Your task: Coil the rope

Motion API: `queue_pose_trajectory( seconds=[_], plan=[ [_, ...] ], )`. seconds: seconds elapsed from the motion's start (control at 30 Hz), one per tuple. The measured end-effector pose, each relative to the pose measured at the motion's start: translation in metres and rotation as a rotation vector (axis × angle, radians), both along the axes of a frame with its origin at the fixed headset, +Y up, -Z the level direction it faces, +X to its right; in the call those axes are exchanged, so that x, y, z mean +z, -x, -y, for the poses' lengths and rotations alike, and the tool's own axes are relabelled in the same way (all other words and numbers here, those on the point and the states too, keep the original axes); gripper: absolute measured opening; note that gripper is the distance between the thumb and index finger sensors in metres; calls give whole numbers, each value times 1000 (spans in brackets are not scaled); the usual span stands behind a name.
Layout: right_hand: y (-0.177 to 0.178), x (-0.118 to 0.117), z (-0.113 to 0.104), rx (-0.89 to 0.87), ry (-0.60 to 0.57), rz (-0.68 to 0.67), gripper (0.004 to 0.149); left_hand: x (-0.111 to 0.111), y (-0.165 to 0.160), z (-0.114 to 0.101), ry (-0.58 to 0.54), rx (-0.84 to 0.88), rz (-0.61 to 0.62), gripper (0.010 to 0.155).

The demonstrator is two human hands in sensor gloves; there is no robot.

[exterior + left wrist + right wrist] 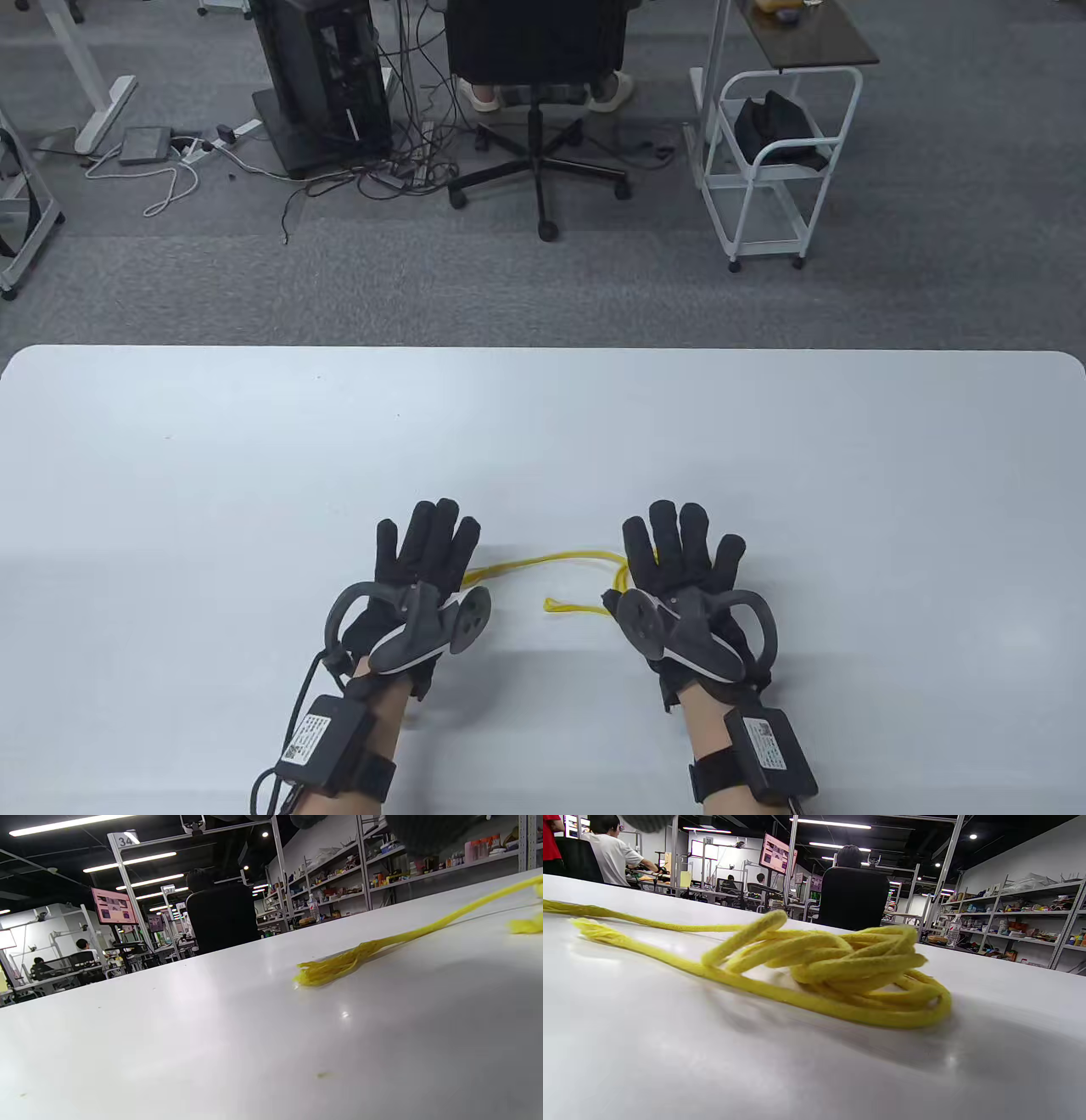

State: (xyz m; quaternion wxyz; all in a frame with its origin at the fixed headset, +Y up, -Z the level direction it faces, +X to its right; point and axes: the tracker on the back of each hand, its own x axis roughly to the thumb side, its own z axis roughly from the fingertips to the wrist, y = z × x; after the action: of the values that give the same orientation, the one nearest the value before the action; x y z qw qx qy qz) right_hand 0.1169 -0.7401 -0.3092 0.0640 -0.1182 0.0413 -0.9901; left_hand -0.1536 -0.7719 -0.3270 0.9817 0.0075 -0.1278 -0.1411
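While both hands hover flat and released, fingers spread, the yellow rope (pixel 560 562) lies on the desk (pixel 254 475) between them, running left-right. Its loose heap (pixel 848 971) sits under the right hand (pixel 679 586); the frayed end (pixel 326 969) points toward the left hand (pixel 416 586).

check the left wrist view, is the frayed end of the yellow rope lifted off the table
No, the frayed end of the yellow rope lies flat on the white table, with nothing holding it.
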Motion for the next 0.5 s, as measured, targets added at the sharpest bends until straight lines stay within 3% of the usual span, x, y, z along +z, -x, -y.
queue_pose_trajectory(
  seconds=[0.27, 0.5],
  plan=[
    [3, 1, -2, 15, 10, -13, 85, 2, 0, -7, -24, 10, 4, 79],
    [14, 0, -18, -9, -41, -32, 83, 2, -1, -9, -27, 1, -2, 79]
  ],
)
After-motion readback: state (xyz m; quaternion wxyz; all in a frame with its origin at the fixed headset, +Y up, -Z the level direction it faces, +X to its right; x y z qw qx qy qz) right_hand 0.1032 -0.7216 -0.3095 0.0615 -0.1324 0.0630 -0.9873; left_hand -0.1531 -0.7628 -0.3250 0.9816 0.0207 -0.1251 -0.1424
